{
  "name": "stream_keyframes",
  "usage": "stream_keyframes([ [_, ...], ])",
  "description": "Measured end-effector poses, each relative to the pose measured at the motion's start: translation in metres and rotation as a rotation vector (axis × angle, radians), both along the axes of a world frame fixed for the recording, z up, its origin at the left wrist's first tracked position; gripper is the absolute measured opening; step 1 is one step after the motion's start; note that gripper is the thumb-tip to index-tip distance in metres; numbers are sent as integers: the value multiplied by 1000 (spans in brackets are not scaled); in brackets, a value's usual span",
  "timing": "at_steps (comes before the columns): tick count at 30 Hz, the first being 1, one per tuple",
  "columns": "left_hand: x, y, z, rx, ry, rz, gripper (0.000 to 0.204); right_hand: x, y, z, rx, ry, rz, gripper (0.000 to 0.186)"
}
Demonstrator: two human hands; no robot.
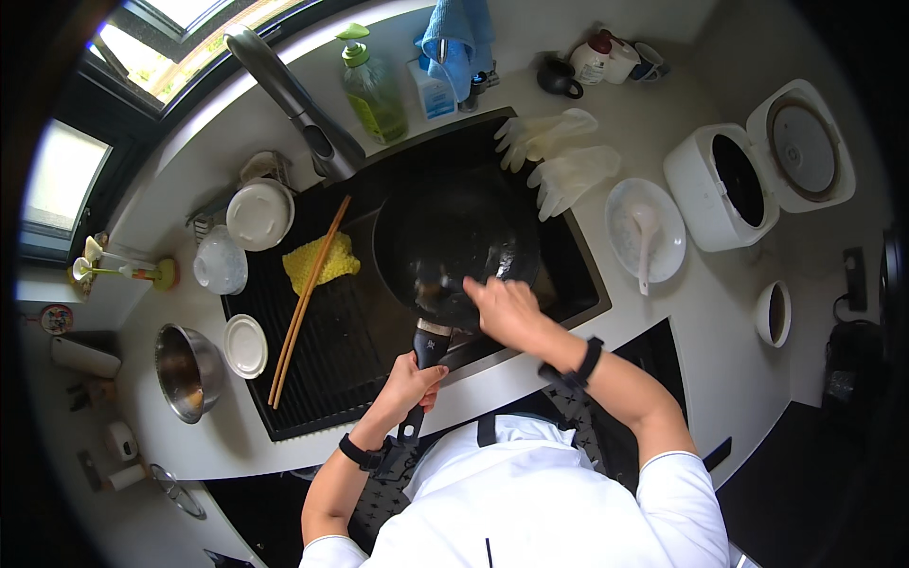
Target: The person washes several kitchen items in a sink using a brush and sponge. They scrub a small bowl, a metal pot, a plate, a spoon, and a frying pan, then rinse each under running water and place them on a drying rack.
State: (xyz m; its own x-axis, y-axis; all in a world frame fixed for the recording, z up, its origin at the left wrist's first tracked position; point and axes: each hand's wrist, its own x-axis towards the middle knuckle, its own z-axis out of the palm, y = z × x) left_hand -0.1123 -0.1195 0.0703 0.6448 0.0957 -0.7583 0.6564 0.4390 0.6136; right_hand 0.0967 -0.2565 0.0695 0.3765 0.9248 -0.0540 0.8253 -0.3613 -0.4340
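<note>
A black wok [445, 227] sits tilted in the dark sink [592, 275], its inside wet and shiny near the front. My left hand [417, 383] is closed around the wok's black handle [431, 348], below a metal collar. Over the near right part of the wok is my right hand [508, 308], one digit stretched out to the left and apart from the others. The other fingers point down toward the wok's surface and are partly hidden; I see nothing held in them. Left of the wok, wooden chopsticks [308, 303] lie across a yellow cloth [333, 260] on the ribbed drainboard.
A grey faucet [298, 109] reaches over the sink's back edge. Pale gloves [573, 175] drape over the right rim. A plate with a spoon [620, 227] and an open rice cooker [715, 185] stand right; a steel bowl [187, 374] stands left. Soap bottle [377, 104] behind.
</note>
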Motion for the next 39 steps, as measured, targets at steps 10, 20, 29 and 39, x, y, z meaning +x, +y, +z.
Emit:
stream_keyframes([
  [10,-1,9,-1,76,18,-22,28,8,-9,-14,-14,-52,-107,22],
  [20,-3,12,8,26,45,-29,31,8,17,4,-46,-143,-173,39],
  [29,-4,9,3,71,52,-25,28,31,-24,-23,22,37,-80,29],
  [39,0,-4,-15,327,-7,-37,17,-12,-9,-23,70,823,-115,42],
])
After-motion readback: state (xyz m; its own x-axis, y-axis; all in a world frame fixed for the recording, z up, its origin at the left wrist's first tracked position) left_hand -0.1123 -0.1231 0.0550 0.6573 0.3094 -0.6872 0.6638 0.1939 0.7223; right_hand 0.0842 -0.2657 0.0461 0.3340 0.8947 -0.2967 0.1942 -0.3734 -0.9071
